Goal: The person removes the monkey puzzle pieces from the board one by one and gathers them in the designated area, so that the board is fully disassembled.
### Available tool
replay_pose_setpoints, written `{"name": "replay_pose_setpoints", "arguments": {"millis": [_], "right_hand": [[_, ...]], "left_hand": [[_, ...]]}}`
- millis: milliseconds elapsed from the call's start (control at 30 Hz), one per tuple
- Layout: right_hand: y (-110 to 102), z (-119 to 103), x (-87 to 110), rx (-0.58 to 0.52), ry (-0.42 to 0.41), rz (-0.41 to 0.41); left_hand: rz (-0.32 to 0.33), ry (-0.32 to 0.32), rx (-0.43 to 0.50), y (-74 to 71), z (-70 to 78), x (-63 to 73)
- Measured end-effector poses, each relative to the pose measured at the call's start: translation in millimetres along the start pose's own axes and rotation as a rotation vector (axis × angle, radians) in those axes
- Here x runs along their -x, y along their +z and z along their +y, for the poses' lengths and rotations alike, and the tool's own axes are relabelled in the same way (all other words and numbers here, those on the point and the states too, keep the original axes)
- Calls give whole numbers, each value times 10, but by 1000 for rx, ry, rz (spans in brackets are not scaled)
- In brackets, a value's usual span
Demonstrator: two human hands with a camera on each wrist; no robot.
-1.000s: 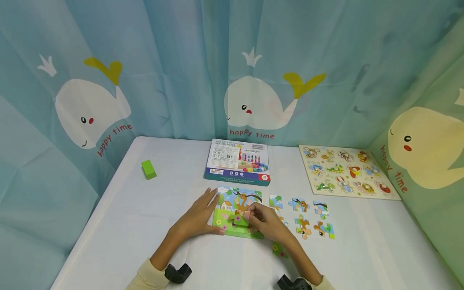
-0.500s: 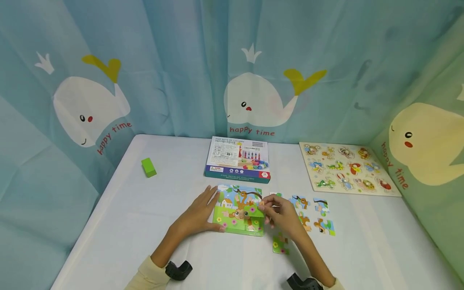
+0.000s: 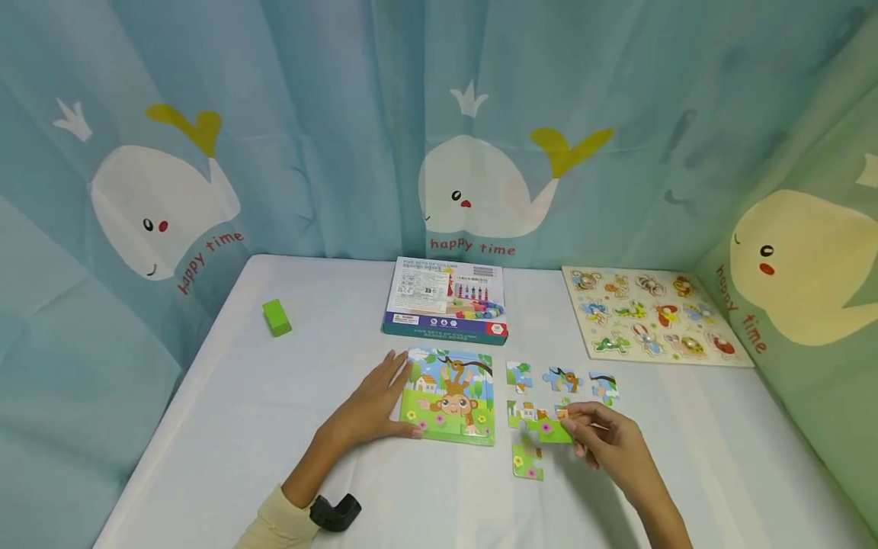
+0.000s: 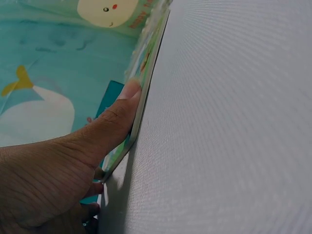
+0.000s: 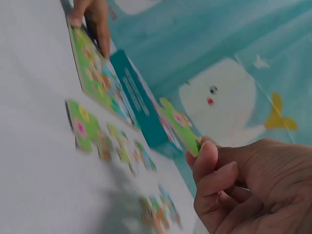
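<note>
My right hand (image 3: 610, 438) pinches a green jigsaw piece (image 3: 554, 431) with a pink flower, raised above the table. In the right wrist view that piece sticks out from the thumb and fingertips. My left hand (image 3: 370, 402) lies at the left side of the monkey jigsaw puzzle (image 3: 447, 396), fingers along its left edge and thumb on its near edge. The puzzle's picture shows a monkey hanging from a branch, a house and flowers. Loose jigsaw pieces lie right of it: a flowered one (image 3: 527, 462) nearest me, a branch one (image 3: 604, 386) farther right. The right hand hides others partly.
A flat box of bead toys (image 3: 446, 301) lies behind the puzzle. A wooden insect peg board (image 3: 652, 316) is at the back right. One green block (image 3: 277, 317) stands at the left. Whale-printed curtains (image 3: 343, 152) hang round the table's back and sides.
My right hand has lifted the flowered piece off the puzzle's lower part and carried it right, above the loose pieces. The left hand has stayed at the puzzle's left edge.
</note>
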State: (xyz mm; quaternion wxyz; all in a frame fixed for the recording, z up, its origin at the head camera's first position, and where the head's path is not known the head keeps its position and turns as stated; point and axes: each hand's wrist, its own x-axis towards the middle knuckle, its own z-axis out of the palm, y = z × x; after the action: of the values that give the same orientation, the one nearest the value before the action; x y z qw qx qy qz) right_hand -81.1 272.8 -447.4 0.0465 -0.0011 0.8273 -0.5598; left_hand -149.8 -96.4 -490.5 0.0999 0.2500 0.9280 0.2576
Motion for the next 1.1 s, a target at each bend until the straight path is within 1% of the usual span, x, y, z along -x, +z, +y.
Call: {"name": "replay_pose_setpoints", "arguments": {"millis": [100, 200, 300, 433, 600, 700, 833, 933, 1100], "right_hand": [[-88, 57, 132, 32, 104, 71], [-129, 136, 215, 71, 174, 117], [-141, 229, 265, 122, 217, 142], [-133, 313, 297, 192, 256, 158], [-124, 344, 318, 251, 267, 162], [-117, 370, 332, 297, 235, 166], [-92, 418, 340, 379, 153, 193], [-77, 417, 337, 426, 120, 209], [-88, 364, 343, 495, 149, 189]], "left_hand": [[-3, -6, -5, 2, -1, 1], [-1, -15, -12, -5, -10, 4], [-6, -20, -17, -4, -15, 4], [-6, -11, -4, 3, -10, 0], [-7, -14, -1, 5, 0, -6], [-7, -20, -4, 5, 0, -10], [-2, -17, -2, -2, 6, -9], [1, -15, 6, -8, 8, -2], [-2, -11, 5, -5, 4, 4]]}}
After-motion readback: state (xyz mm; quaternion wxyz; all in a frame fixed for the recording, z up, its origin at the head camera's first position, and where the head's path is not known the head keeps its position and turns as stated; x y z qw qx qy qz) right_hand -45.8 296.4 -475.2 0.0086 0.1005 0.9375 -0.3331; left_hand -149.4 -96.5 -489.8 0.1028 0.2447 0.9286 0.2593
